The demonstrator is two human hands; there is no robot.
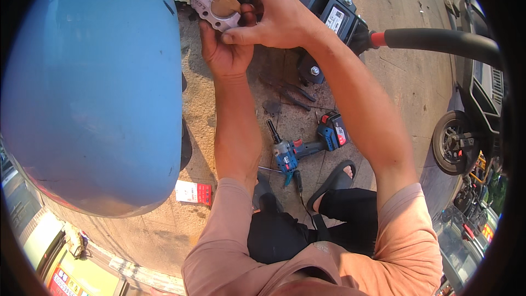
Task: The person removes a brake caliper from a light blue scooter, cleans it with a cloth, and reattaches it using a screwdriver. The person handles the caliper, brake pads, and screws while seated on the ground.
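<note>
Currently, head view: two bare hands working at the upper edge, paved ground below.
Part in hand: silver-grey metal casting with holes and a tan rounded face, top, left of centre, held tilted off the ground.
Left hand: bare left hand grasping casting from below, thumb and fingers at its lower edge.
Right hand: bare right hand curled round casting's right side, thumb at lower corner; far fingertips partly hidden.
Left edge: big glossy blue curved panel; its rim runs beside left forearm, strip of paving between.
Right edge: black padded tube with red collar reaches out past right forearm; black spoked wheel well apart, paving between.
Room between forearms: dark-handled pliers lying on paving; blue-and-black cordless power driver below them, near grey sandal.
Lower left: small red-and-white packet flat on ground, between panel and left sleeve.
Behind right hand: black boxy housing, just beside wrist.
</note>
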